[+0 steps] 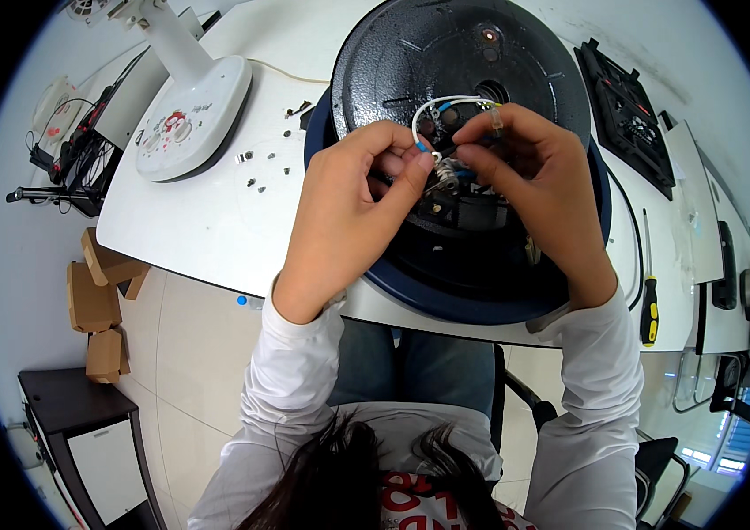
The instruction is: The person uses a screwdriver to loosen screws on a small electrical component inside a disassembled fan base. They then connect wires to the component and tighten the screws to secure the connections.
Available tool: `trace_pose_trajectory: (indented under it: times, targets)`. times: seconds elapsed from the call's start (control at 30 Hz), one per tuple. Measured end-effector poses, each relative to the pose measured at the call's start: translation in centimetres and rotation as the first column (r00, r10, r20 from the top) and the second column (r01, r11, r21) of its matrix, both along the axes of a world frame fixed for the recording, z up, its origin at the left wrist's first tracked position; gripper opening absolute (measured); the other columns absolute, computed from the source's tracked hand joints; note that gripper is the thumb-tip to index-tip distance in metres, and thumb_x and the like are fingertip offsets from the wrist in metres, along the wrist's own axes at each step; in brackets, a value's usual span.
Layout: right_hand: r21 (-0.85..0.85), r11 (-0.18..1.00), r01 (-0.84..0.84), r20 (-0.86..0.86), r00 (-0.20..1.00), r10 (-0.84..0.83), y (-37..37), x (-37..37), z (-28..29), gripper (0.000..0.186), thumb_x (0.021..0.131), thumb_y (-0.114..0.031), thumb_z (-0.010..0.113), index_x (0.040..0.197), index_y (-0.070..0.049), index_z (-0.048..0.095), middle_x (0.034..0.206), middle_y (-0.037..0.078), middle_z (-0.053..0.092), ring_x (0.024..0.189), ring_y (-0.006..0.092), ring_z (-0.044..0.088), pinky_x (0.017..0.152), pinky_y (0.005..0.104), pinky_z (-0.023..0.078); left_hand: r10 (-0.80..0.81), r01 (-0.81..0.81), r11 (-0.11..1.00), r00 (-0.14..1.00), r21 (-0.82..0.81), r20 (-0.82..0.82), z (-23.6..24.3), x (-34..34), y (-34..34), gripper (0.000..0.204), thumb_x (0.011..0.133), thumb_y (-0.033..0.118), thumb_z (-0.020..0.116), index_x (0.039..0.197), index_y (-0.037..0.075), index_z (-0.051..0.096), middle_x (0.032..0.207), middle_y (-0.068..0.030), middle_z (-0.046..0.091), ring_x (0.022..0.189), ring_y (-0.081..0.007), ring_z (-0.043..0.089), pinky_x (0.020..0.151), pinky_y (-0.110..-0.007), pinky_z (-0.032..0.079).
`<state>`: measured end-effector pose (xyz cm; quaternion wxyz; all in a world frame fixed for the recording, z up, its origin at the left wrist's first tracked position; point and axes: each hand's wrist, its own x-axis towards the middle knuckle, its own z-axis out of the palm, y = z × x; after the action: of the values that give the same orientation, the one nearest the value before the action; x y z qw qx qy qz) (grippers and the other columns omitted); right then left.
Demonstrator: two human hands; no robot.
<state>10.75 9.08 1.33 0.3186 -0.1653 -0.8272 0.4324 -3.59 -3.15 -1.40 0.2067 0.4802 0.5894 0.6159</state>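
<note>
A round, glossy black appliance base (384,79) rests on a dark blue ring-shaped body (445,309) in front of me. Above its opened middle, my left hand (335,203) pinches the end of a white wire (418,113) beside its blue sleeve (422,147). My right hand (547,181) is closed close by, thumb and forefinger together at the wire ends; what lies between them is too small to make out. Just below the fingertips sits a metal spring-like part (447,177) with black fittings around it. The palms hide part of the base.
Small metal bits (244,158) lie on the white table (216,225) at left, near a white stand (203,124). A yellow-and-black screwdriver (649,309) and black cable (638,247) lie at right, below an open black tool case (626,115). Cardboard boxes (92,296) stand on the floor.
</note>
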Motion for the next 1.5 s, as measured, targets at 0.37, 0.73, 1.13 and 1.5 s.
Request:
trace_pose_trajectory:
  times: [0.37, 0.73, 1.13, 1.5]
  targets:
    - [-0.197, 0.980, -0.028, 0.008, 1.000, 0.030, -0.05, 0.35, 0.55, 0.011, 0.086, -0.006, 0.068, 0.096, -0.001, 0.067, 0.079, 0.002, 0.067, 0.067, 0.0057, 0.061, 0.064, 0.0182, 0.049, -0.003, 0.002, 1.000, 0.999, 0.012, 0.032, 0.27, 0.14, -0.09, 0.012, 0.086, 0.007, 0.067, 0.093, -0.002, 0.067, 0.073, -0.0047, 0.065, 0.067, -0.0062, 0.059, 0.058, -0.019, 0.045]
    - [-0.297, 0.954, -0.044, 0.004, 0.999, 0.048, 0.49, 0.42, 0.46, 0.014, 0.089, -0.010, 0.066, 0.101, -0.001, 0.066, 0.080, 0.002, 0.067, 0.066, 0.0053, 0.060, 0.061, 0.0177, 0.049, 0.008, -0.007, 0.998, 1.000, 0.066, -0.017, -0.22, -0.04, 0.09, 0.014, 0.083, 0.006, 0.069, 0.095, 0.000, 0.071, 0.080, -0.0083, 0.069, 0.071, -0.0093, 0.064, 0.060, -0.020, 0.048]
    - [-0.329, 0.941, -0.077, 0.037, 0.995, 0.095, 0.55, 0.57, 0.42, 0.015, 0.088, -0.010, 0.068, 0.101, -0.001, 0.067, 0.080, 0.002, 0.067, 0.065, 0.0056, 0.061, 0.060, 0.0179, 0.050, 0.012, -0.011, 1.000, 0.999, 0.017, -0.049, -0.10, 0.06, 0.04, 0.012, 0.084, 0.003, 0.067, 0.093, -0.004, 0.066, 0.075, -0.0119, 0.068, 0.068, -0.0138, 0.065, 0.062, -0.023, 0.050]
    - [-0.355, 0.930, -0.093, 0.042, 0.992, 0.116, 0.32, 0.69, 0.59, 0.015, 0.086, -0.006, 0.070, 0.099, -0.001, 0.066, 0.084, 0.003, 0.067, 0.069, 0.0069, 0.063, 0.064, 0.0190, 0.052, -0.008, -0.003, 0.997, 0.991, -0.081, -0.136, 0.33, 0.01, -0.39, 0.011, 0.089, 0.003, 0.063, 0.097, -0.003, 0.065, 0.080, -0.0028, 0.065, 0.076, -0.0072, 0.060, 0.070, -0.021, 0.047]
